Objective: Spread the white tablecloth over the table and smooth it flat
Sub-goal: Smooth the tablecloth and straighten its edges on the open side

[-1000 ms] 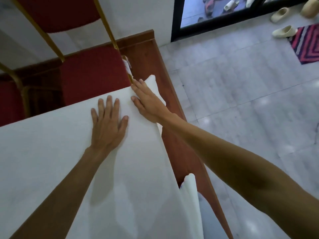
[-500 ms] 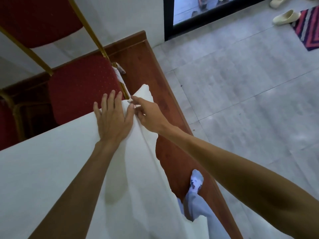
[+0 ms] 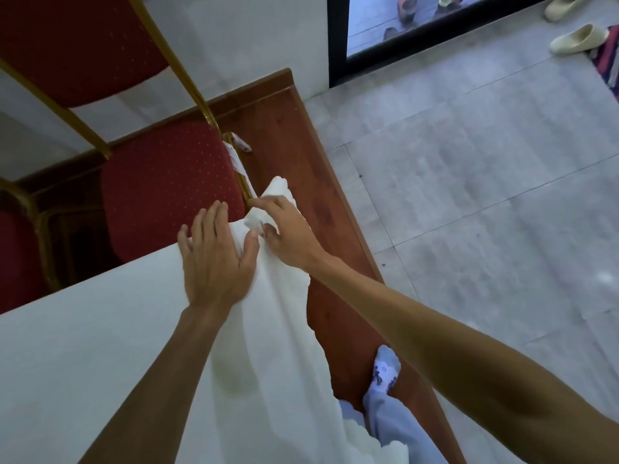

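The white tablecloth (image 3: 100,363) is lying across the tabletop with its far right corner hanging over the edge beside the red chair (image 3: 167,189), and where a second ago you were pressing both palms flat on it, you are now gathering that corner up. Your left hand (image 3: 214,262) is resting spread and flat on the cloth as an anchor, while your right hand (image 3: 288,229) is pinching the bunched corner, as far as the folds let me tell. The corner is looking wrinkled, so smoothing is probably still ahead.
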Motion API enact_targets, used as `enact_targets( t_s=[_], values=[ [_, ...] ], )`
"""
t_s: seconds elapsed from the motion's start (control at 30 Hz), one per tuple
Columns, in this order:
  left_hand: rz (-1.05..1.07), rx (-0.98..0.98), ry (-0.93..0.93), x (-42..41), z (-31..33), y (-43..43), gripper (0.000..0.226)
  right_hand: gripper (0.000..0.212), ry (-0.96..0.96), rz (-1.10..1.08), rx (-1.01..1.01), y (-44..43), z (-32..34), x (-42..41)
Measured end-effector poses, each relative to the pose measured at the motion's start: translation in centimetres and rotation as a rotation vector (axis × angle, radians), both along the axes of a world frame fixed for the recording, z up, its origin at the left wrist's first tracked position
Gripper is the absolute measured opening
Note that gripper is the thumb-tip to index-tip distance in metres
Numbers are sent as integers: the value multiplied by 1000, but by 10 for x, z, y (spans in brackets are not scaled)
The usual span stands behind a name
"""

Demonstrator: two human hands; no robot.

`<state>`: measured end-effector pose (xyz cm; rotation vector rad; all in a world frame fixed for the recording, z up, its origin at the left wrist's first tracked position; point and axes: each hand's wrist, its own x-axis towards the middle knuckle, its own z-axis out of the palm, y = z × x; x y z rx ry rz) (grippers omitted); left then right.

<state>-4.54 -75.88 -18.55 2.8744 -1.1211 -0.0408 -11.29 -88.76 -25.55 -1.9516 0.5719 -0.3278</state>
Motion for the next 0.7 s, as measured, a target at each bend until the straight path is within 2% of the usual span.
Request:
enact_targets(
  t_s=[0.1,0.2,0.3,0.47,0.57,0.7],
  values=[
    [27,-2,-1,0,-1,0,73,45,43,316,-114,-9,-8,28],
    [37,10,-3,-1,-1,-1,75,36,172,472,-180,-17,-12,31],
    [38,21,7,-1,-1,-3,76,28,243,508,-317,-24,-26,24],
    [36,43,7,1,-2,-3,75,37,422,514,-468,-35,-64,12],
    [36,37,13,2,-2,-2,76,44,431,478,-526,-45,-81,1],
    [31,39,18,4,-3,-1,73,44,427,480,-553,-58,-99,-16]
  ],
)
